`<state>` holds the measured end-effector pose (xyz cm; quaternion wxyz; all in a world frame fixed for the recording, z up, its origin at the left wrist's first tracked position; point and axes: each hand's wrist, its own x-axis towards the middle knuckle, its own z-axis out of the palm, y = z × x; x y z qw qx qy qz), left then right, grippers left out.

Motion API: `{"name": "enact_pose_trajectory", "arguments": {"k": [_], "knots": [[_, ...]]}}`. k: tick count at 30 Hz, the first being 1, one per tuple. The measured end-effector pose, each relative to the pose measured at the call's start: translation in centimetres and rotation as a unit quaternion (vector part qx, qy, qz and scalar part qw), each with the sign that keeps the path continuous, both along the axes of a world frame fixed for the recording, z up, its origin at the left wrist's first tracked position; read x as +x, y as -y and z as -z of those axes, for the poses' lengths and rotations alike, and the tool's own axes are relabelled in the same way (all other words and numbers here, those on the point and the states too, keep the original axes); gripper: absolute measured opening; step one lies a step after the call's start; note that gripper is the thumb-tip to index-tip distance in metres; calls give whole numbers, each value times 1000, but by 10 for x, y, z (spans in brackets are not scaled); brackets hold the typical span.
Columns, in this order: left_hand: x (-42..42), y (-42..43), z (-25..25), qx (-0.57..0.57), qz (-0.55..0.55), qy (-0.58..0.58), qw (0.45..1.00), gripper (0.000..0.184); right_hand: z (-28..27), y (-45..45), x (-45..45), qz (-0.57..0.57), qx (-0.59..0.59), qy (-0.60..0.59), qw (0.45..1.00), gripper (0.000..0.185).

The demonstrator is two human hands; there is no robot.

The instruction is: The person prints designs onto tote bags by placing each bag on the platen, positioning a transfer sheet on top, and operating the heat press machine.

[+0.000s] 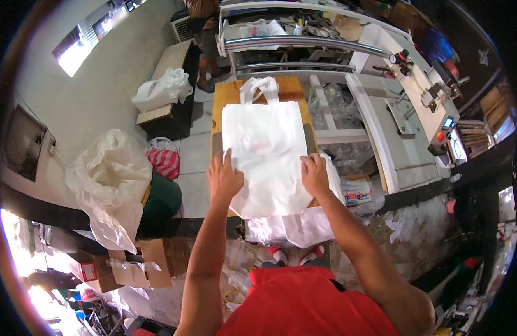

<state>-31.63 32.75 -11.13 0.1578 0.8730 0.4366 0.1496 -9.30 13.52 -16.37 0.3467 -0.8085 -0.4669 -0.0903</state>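
A white bag [267, 134] with two looped handles at its far end lies flat on a wooden board [295, 85] in front of me. My left hand [225, 176] rests on the bag's left edge, fingers spread. At the right edge, my right hand [315, 175] has its fingers bent together on the bag's side; what lies between them is too small to make out. More white bags [332, 179] show beneath and to the right. Shiny plastic [275, 231] hangs below the bag's near edge.
A machine [418, 101] with a gauge and lit display stands at the right. White bags [163, 89] lie on a bench at the left, beyond a large open sack [112, 173]. Another person [207, 42] stands at the back. Cardboard boxes [149, 263] sit lower left.
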Motion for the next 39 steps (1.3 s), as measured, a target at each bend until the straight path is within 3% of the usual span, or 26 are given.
{"name": "enact_pose_trajectory", "arguments": {"k": [1,4,10,12,13,15,18,26,27,29,30,31,32,33,34,35,36,37,38,39], "knots": [[10,-7,-5,49,77,17,996,68,2,-1,2,-7,-1,9,1000,23],[45,-38,12,107,128,-57,984,72,8,-3,3,-1,-13,14,1000,25],[55,-52,45,2,79,-133,988,76,2,-2,7,-11,-43,5,999,27],[43,-48,51,100,45,-36,993,73,-1,1,5,-10,-50,2,999,29],[35,-41,45,100,46,-35,993,73,-3,1,7,-14,-55,4,998,30],[12,-25,35,68,6,97,993,57,-3,2,8,-12,-56,7,998,32],[-12,-10,46,-2,-21,110,994,42,1,1,7,-9,-55,17,998,35],[-19,-4,63,29,-26,184,982,36,-3,3,9,-2,-59,20,998,33],[-21,-7,63,36,-22,203,978,35,-12,7,11,3,-8,11,1000,31],[-43,-15,79,-127,-117,199,965,36,-19,30,24,29,76,8,997,24],[-52,1,48,-114,-145,233,955,33,-14,54,36,40,120,18,992,19],[-82,-5,92,-70,-136,346,926,30,0,87,48,74,108,-29,991,14],[-88,10,68,5,-216,276,937,28,22,121,62,110,98,-74,986,10],[-114,14,81,-53,-276,309,909,29,53,162,75,180,10,-96,979,12],[-132,29,92,49,-332,243,910,29,75,198,83,198,-2,-99,975,12],[-183,33,134,57,-297,189,934,28,95,229,90,223,-73,-179,956,11],[-222,49,176,86,-340,129,928,25,122,257,103,240,-141,-258,925,12],[-237,79,177,62,-353,19,933,26,190,293,130,210,-186,-259,924,23],[-240,118,174,44,-298,-3,953,26,204,302,141,211,-195,-267,920,23],[-239,159,171,25,-244,-25,969,26,218,303,155,194,-297,-242,903,32]]}}
